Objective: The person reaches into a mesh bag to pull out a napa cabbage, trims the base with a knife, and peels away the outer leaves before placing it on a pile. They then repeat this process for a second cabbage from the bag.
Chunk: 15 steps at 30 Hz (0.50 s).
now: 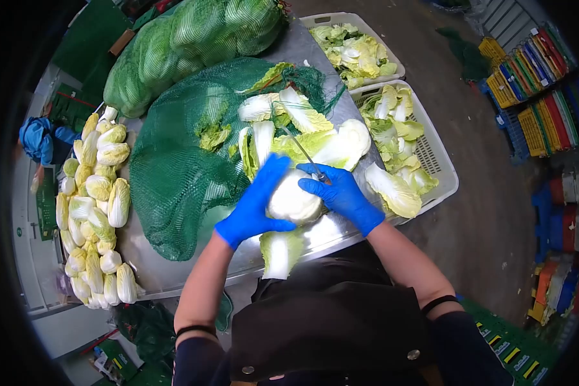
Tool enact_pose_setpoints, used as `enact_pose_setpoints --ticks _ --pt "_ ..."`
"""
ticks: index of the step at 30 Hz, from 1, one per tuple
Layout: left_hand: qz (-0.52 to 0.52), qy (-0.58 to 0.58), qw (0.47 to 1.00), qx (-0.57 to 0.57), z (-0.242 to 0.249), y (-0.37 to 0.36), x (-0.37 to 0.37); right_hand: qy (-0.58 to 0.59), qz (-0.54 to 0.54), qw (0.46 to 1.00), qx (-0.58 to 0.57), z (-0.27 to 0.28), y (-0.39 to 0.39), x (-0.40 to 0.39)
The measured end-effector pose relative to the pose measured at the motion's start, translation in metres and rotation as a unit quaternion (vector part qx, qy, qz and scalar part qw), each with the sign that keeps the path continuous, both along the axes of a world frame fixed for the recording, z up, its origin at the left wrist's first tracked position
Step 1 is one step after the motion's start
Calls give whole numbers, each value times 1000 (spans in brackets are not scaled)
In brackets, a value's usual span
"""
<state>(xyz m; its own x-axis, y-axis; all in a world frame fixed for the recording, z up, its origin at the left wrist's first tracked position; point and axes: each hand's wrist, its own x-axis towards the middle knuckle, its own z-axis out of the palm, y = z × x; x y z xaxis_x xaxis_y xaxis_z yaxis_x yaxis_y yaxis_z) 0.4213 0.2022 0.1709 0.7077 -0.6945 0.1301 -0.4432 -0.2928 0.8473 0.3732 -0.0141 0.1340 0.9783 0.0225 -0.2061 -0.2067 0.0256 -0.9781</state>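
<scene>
Both hands wear blue gloves. My left hand [257, 204] lies along the left side of a white cabbage [294, 198], fingers stretched out and thumb apart. My right hand [343, 196] is closed on the handle of a knife [299, 145], whose thin blade points up and left over the leaves; this hand also touches the cabbage's right side. Loose leaves [303, 110] lie just beyond, on a green net [174, 161]. Another pale cabbage [352, 141] sits behind my right hand. A single leaf [281, 253] rests at the metal table's front edge.
Trimmed cabbages [96, 212] are piled at the table's left end. A full net sack [193, 51] lies at the back left. Two white crates [444, 164] of leaves stand along the right side, one leaf [392, 190] over the near rim. Coloured crates [534, 90] are stacked far right.
</scene>
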Motion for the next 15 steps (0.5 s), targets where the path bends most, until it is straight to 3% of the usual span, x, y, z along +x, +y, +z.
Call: enact_pose_setpoints --ticks 1,2,3,4,7,9,11,13,14,15 --pt "-60 14 998 28 -3 -5 5 -20 -21 998 -50 0 2 -3" --pt "-40 41 998 2 -5 -8 6 -20 -22 998 -50 -4 2 -10" --pt "-43 37 998 2 -5 -9 9 -2 -103 992 -73 -14 -2 -20" --pt "2 32 999 -11 -7 -8 6 19 -183 978 -94 -25 -6 -30" --pt "166 69 978 -108 -20 -5 0 2 -252 956 -151 -71 -40 -50" --pt "258 109 948 -150 -9 -3 1 117 -342 931 -44 -94 -83 -48" --pt "276 92 941 -174 24 -2 2 169 -371 913 -39 -86 -114 -44" --pt "265 26 956 -126 50 1 2 104 -250 907 -324 -67 -128 -40" --pt "264 30 956 -125 66 -3 2 108 -249 906 -325 -50 -123 -36" --pt "220 -67 973 -16 81 -9 2 -18 -259 892 -369 -29 -110 -27"
